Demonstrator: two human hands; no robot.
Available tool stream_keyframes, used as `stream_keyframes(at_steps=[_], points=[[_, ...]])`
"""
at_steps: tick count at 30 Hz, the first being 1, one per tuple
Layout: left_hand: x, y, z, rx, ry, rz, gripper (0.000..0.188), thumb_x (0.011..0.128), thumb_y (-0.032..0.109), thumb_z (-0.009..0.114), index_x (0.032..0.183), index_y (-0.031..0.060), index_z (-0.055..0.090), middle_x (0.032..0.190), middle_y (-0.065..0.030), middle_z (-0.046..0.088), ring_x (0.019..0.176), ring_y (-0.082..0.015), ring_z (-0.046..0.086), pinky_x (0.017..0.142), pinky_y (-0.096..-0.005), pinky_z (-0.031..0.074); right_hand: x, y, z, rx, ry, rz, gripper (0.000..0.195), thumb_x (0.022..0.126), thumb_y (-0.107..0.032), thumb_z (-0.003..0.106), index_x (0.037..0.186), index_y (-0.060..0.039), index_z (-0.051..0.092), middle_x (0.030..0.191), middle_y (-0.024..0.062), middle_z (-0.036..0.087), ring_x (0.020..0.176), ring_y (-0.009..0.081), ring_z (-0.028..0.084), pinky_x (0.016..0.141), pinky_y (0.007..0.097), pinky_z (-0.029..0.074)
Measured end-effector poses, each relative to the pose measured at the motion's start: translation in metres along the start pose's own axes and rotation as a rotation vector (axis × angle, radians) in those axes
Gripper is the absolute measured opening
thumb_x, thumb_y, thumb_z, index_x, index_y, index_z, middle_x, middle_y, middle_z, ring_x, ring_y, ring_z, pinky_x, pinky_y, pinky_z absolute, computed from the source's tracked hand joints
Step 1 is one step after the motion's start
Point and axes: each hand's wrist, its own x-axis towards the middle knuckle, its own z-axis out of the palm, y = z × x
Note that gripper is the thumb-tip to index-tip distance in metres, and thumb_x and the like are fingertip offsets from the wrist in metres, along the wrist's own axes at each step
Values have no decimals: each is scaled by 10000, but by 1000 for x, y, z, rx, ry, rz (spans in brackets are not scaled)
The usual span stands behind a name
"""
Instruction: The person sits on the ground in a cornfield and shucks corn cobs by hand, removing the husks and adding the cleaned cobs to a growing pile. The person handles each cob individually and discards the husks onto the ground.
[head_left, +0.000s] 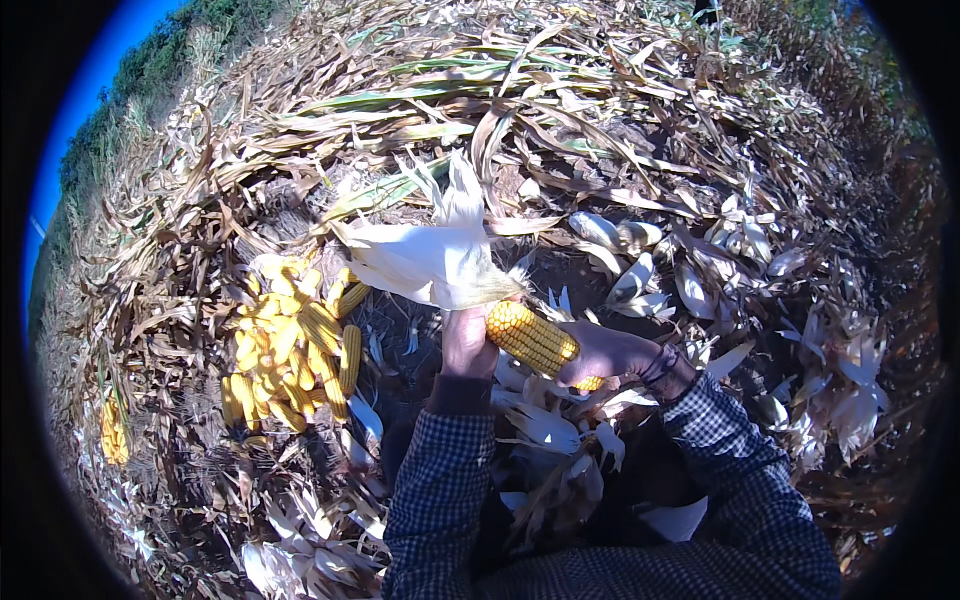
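A bare yellow corn cob (529, 339) slants between my two hands, its kernels showing along most of its length. My right hand (611, 352) is wrapped around its lower right end. At the upper left end, my left hand (466, 337) grips the base of a pale corn husk (442, 259), peeled back and spread away from me. The fingers of my left hand are partly hidden behind the husk and cob. To the left lies a heap of husked yellow corn cobs (289, 341) on the ground.
Loose pale husks (551, 427) lie below my hands, and more husks (697, 285) are scattered at the right. Dry corn stalks and leaves (450, 97) cover the ground ahead. A smaller pile of cobs (114, 435) sits at the far left.
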Motion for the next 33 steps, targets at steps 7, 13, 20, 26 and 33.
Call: stream_keyframes(at_steps=[7,13,20,26,33], points=[[-6,17,20,-198,228,76,278,997,343,517,859,104,486,672,10,429,600,-131,457,653,-305,458,5,3,10,-22,100,-222,546,701,-51,752,1194,21,529,983,143,659,910,186,630,819,329,510],[-1,37,26,-373,374,296,332,1022,334,484,770,126,422,589,36,336,451,-85,296,504,-271,369,17,3,40,623,12,-303,650,719,11,756,1307,17,479,1144,34,604,988,97,579,854,257,496],[-5,56,28,-470,450,320,393,1034,371,425,710,149,406,549,51,290,445,-95,240,505,-282,319,20,-12,76,738,158,-195,424,753,-160,719,1109,8,562,933,79,635,703,144,629,570,269,522],[17,48,-5,-497,625,300,400,999,392,464,678,165,387,515,53,240,428,-99,209,470,-284,252,12,-3,136,1238,166,-57,297,843,-232,617,1018,-4,541,835,105,603,627,200,624,502,289,514],[30,-17,-78,1086,600,127,293,906,289,562,924,-2,542,799,-151,668,718,-320,671,641,-436,515,23,88,44,952,846,-2,279,909,-339,604,927,-66,553,662,38,558,476,144,557,393,255,456]])
